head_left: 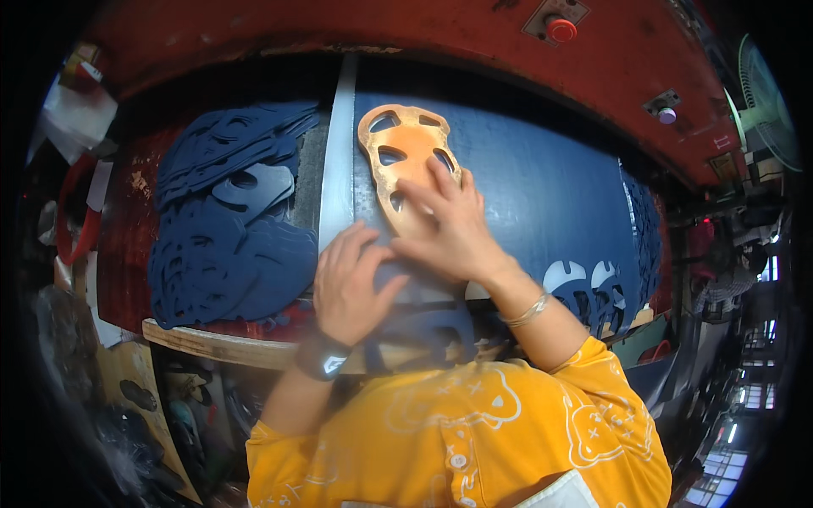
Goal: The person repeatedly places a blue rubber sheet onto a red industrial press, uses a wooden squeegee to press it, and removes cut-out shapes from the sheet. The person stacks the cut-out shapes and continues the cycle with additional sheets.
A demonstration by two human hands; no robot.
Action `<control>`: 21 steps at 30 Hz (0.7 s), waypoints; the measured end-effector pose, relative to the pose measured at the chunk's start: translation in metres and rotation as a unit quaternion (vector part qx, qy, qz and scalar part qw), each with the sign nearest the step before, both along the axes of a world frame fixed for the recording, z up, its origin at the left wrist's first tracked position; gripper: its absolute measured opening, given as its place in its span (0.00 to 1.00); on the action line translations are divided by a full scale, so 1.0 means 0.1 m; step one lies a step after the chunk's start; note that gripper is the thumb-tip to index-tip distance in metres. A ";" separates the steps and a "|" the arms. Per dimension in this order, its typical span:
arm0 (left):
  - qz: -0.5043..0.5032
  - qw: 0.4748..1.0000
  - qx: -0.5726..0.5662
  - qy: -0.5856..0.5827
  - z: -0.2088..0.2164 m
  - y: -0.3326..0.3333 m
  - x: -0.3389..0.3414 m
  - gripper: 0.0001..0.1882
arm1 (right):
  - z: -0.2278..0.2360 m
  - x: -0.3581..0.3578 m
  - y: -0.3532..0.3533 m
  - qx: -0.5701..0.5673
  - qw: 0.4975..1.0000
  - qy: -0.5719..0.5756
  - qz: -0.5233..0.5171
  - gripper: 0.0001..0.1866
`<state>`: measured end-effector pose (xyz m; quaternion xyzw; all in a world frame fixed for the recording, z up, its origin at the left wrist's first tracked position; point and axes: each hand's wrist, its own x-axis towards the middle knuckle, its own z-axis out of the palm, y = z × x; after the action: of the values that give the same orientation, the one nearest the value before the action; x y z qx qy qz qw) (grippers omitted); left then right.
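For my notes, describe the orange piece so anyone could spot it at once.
Below the red machine across the top lies a broad blue sheet, right of a pale strip. Near the sheet's left edge, partly covered by the right hand, is a long, wavy plate with several openings. Its orange colour sets it apart from the blue pieces piled at left.
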<state>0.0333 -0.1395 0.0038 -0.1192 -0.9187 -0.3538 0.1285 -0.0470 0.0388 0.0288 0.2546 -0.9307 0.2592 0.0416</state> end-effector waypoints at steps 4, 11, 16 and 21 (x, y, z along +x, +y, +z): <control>0.006 0.995 0.092 0.037 0.03 -0.05 0.16 0.15 | 0.13 0.24 0.80 0.023 0.997 -0.073 -0.022 0.44; 0.011 0.955 0.268 -0.126 0.09 0.29 0.97 0.03 | -0.34 0.60 1.68 0.168 0.955 0.069 -0.233 0.33; -0.003 0.999 -0.008 0.037 -0.26 0.60 1.01 0.08 | -0.37 0.44 1.87 -0.079 0.976 0.074 -0.188 0.29; 0.026 0.995 -0.020 0.090 -0.35 0.59 0.98 0.12 | 0.40 0.24 2.63 -0.177 0.796 0.482 -0.321 0.29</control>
<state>0.1312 -0.0805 -0.0311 -0.1287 -0.9133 -0.3196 0.2175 -0.0231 0.3015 0.0687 0.0214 -0.7563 0.2354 0.6100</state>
